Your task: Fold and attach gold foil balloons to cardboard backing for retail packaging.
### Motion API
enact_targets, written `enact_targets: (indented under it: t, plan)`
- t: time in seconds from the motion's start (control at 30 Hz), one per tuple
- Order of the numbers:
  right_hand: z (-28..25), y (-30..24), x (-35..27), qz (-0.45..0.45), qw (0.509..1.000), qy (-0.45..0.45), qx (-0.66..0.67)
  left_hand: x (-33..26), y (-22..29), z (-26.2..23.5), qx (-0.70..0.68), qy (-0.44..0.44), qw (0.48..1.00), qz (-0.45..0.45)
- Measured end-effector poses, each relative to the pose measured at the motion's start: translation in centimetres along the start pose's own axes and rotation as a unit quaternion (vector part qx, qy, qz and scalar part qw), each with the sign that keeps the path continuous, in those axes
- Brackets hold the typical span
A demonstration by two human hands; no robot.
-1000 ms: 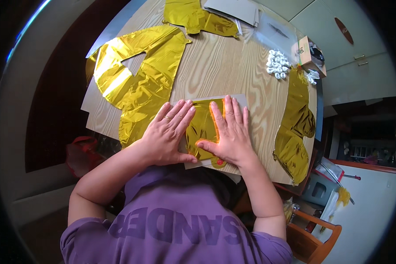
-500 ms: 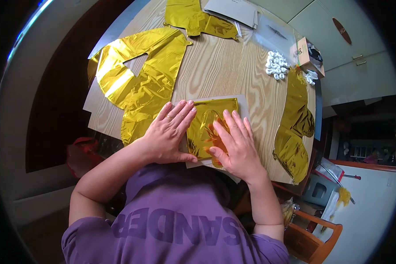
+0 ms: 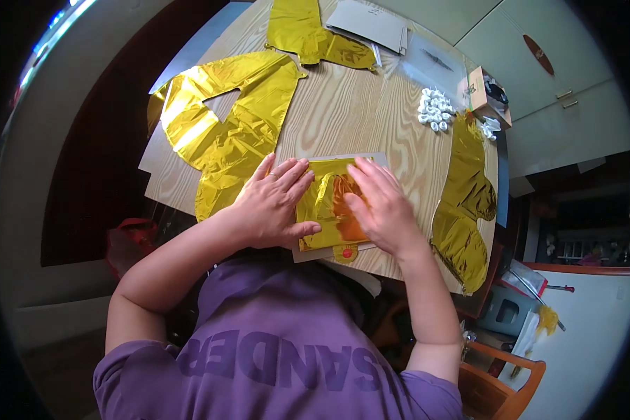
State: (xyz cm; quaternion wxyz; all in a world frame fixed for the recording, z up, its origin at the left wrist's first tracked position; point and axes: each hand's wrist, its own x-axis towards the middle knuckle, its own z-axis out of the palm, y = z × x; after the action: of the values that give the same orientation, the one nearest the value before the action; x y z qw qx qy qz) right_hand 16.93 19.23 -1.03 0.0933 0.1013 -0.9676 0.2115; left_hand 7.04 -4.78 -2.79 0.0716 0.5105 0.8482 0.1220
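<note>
Head view is showing both hands lying flat, fingers spread, gripping nothing: the left hand [image 3: 271, 204] and right hand [image 3: 378, 206] are pressing a folded gold foil balloon [image 3: 327, 203] onto a grey card [image 3: 372, 159] at the wooden table [image 3: 353, 115] near edge, beside a larger gold foil balloon [image 3: 220, 136].

Folded balloon [image 3: 327, 210] on card [image 3: 371, 159], apparently.

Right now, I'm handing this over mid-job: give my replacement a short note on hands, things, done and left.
Left hand: flat, pressing the folded gold foil balloon on its grey card.
Right hand: flat on the balloon's right half.
Table: three more gold foil balloons lie unfolded, at far left, top and right.
Done: this one is folded small.
Left: judging by these, the others.
</note>
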Motion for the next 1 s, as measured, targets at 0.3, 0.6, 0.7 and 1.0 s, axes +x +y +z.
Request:
enact_targets:
  t: [0.3, 0.6, 0.7, 1.0]
  plan:
    - [4.9, 0.8, 1.2, 0.025, 0.993, -0.069, -0.096, -1.0, 0.4, 2.1, 0.035, 0.063, 0.997, 0.017]
    - [4.7, -0.3, -0.9, 0.178, 0.977, -0.041, -0.111, 3.8, -2.2, 0.3, -0.063, -0.008, 0.987, 0.146]
    - [4.0, -0.8, -0.9, 0.245, 0.964, -0.042, -0.096, 6.2, -3.3, -0.4, -0.141, -0.041, 0.974, 0.175]
    - [0.3, 1.3, -2.3, 0.201, 0.979, 0.021, -0.028, 6.0, -4.2, 0.1, -0.257, 0.086, 0.955, 0.118]
